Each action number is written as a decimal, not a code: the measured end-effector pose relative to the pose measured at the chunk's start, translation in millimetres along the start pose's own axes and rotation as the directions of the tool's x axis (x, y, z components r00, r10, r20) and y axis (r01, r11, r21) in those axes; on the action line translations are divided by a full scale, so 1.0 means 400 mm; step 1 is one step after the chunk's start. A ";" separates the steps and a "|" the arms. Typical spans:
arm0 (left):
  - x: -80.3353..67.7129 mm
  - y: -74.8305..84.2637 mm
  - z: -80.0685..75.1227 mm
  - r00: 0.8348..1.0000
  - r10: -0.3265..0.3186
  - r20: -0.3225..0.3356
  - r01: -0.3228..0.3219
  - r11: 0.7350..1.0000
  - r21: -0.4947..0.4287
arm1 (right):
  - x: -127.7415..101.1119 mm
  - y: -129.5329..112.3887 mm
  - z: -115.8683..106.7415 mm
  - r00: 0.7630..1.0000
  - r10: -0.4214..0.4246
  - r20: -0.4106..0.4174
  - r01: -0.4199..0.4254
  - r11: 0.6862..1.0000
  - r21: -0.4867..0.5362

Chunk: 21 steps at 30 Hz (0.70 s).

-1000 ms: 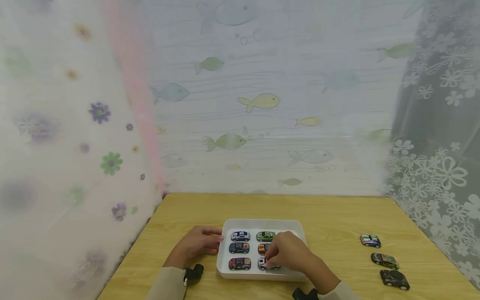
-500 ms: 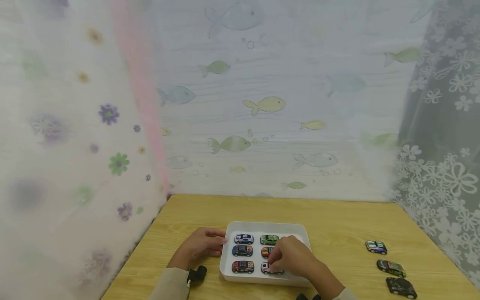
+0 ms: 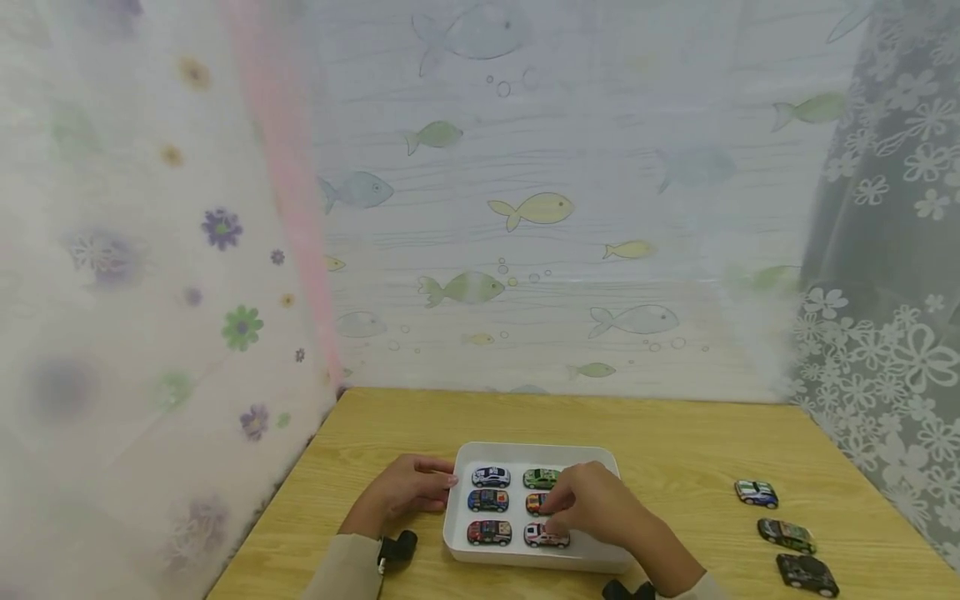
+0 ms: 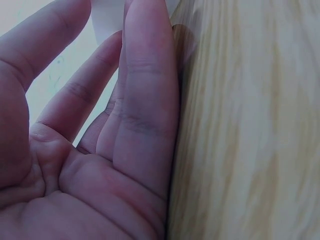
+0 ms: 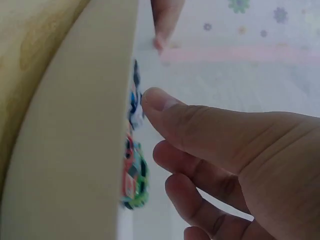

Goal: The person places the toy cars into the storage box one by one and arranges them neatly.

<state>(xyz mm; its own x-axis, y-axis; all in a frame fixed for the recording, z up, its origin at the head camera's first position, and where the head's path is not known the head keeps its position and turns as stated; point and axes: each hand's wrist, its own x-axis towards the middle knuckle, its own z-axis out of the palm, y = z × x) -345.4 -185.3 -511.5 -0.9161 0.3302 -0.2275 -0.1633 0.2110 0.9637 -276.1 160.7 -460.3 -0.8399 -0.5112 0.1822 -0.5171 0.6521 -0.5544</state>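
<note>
Toy car [image 3: 546, 536] | in tray [image 3: 534, 451] | under right hand [image 3: 600, 507] fingertips, touching

toy cars in tray [image 3: 488, 500]: 6 | toy cars on table [image 3: 783, 534]: 3 | tray [image 3: 536, 451]: 1

The white tray [image 3: 600, 457] is packed with little cars [image 3: 489, 500], but bare desk [image 3: 675, 467] lies open between it and three cars [image 3: 785, 535] at the right.

Wooden table [image 3: 675, 433] enclosed by fish-print [image 3: 532, 208] and floral curtains [image 3: 885, 250]
</note>
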 end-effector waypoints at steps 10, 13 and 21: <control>-0.004 0.005 0.002 1.000 -0.006 -0.009 0.006 1.000 0.006 | -0.032 0.043 -0.080 0.997 0.036 -0.072 -0.041 0.997 -0.068; -0.006 0.006 0.003 1.000 -0.009 -0.006 0.009 1.000 0.011 | -0.049 0.064 -0.098 0.995 0.036 -0.094 -0.041 0.998 -0.057; -0.002 0.002 0.004 1.000 -0.008 -0.008 0.008 1.000 0.007 | -0.105 0.118 -0.169 0.984 0.097 -0.148 -0.108 0.992 -0.069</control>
<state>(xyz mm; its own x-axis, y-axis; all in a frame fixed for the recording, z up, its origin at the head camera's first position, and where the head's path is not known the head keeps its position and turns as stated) -344.1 -183.9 -510.6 -0.9175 0.3214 -0.2342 -0.1681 0.2203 0.9608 -276.1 250.8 -439.3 -0.9013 -0.3572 0.2452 -0.4332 0.7408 -0.5134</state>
